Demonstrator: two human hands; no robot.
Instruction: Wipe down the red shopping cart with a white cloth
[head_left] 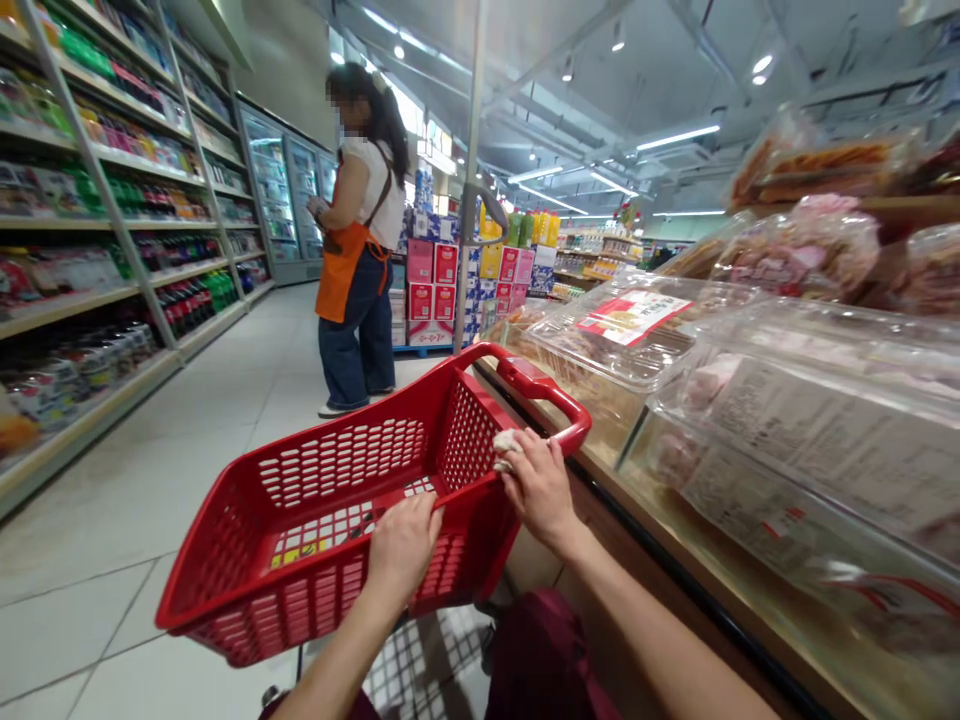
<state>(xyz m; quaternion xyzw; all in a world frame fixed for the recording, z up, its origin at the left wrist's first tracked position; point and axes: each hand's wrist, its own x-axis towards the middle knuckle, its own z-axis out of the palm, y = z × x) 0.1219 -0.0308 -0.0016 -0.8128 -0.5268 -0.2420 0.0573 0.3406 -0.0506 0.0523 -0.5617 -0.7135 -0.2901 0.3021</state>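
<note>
A red plastic shopping cart basket [345, 440] with perforated walls stands right in front of me, its handle [577, 415] at the upper right. Fingers of my left hand [405, 545] are wrapped over the basket's near rim. My right hand [541, 490] is closed on a crumpled whitish cloth [508, 448], held against the basket's corner below the handle. Inside the basket, a yellow and black marking [300, 553] shows on the floor. Part of the cloth is hidden under my fingers.
A person in an orange apron [343, 270] stands beyond the cart. Drink shelves [135, 220] line the left side; stacked boxes [433, 290] stand behind. Close on the right is a display counter with clear plastic food boxes [720, 420] and bagged goods [799, 250]. A pole [471, 150] rises behind the handle.
</note>
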